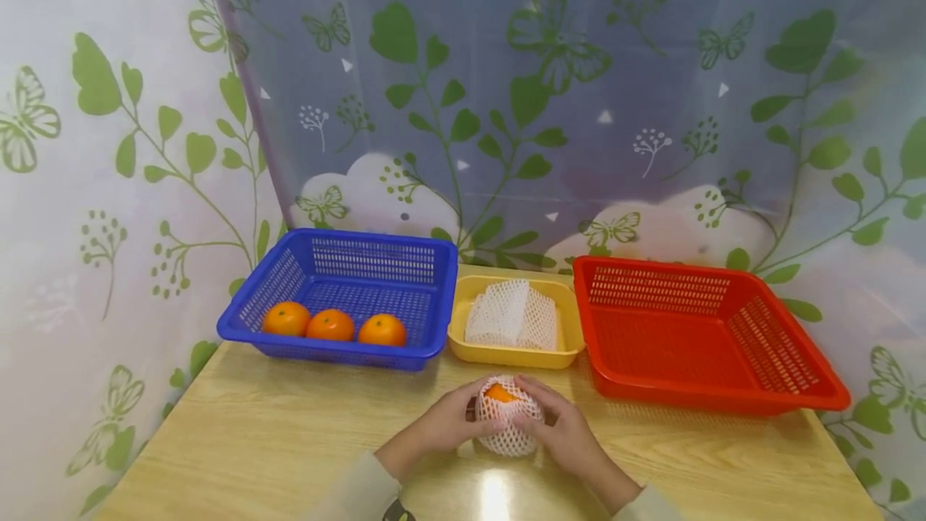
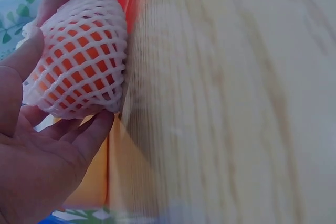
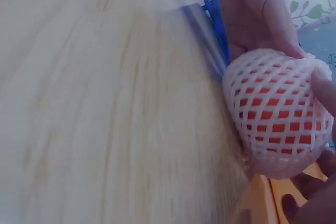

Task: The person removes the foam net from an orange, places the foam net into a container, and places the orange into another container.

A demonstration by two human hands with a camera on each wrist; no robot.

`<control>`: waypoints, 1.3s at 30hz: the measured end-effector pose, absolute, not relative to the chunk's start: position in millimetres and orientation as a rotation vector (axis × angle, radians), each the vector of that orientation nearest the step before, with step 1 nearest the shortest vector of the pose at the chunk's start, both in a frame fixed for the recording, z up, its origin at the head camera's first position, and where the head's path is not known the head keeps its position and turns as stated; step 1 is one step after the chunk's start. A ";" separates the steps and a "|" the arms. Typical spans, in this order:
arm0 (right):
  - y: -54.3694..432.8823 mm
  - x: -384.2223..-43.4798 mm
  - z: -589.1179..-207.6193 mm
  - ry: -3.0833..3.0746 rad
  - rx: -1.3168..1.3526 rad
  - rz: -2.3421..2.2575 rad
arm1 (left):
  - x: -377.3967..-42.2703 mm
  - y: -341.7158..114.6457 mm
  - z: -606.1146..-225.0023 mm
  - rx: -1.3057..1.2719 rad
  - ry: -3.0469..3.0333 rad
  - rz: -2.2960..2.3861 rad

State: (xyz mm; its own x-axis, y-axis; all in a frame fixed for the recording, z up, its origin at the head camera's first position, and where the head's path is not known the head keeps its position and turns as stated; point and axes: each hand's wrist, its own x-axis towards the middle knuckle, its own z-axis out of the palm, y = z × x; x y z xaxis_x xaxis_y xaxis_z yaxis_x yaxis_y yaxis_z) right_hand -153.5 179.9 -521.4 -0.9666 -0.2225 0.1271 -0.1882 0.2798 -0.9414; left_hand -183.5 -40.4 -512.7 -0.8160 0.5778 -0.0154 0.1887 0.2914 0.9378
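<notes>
An orange (image 1: pixel 499 394) sits inside a white foam net sleeve (image 1: pixel 510 442) on the table, its top showing through the sleeve's opening. My left hand (image 1: pixel 454 418) grips the netted orange from the left, thumb across the near side. From the right, my right hand (image 1: pixel 563 427) holds it too, its thumb near the left one. In the left wrist view the fingertips (image 2: pixel 100 132) touch the lower part of the net. The right wrist view shows the mesh stretched round the fruit, with the right thumb (image 3: pixel 323 93) near the sleeve's rim.
A blue basket (image 1: pixel 427 352) at the left holds three oranges (image 1: pixel 330 325). Behind the hands, a yellow tray (image 1: pixel 463 352) contains white foam net sleeves (image 1: pixel 510 316). A red basket (image 1: pixel 665 328) stands at the right. A patterned curtain (image 1: pixel 506 103) hangs behind the wooden table (image 1: pixel 289 441).
</notes>
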 end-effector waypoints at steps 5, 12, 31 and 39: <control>172.5 -155.4 -515.7 2.530 -0.212 -2.003 | -188.9 -36.8 -510.5 0.679 2.243 1.541; 164.6 -157.9 -510.8 2.504 -0.194 -2.068 | -192.0 -38.9 -507.5 0.670 2.287 1.517; 166.5 -157.4 -511.9 2.535 -0.189 -1.991 | -188.6 -42.3 -506.8 0.702 2.305 1.547; 163.8 -154.3 -515.4 2.443 -0.197 -1.906 | -185.4 -40.0 -512.3 0.630 2.530 1.589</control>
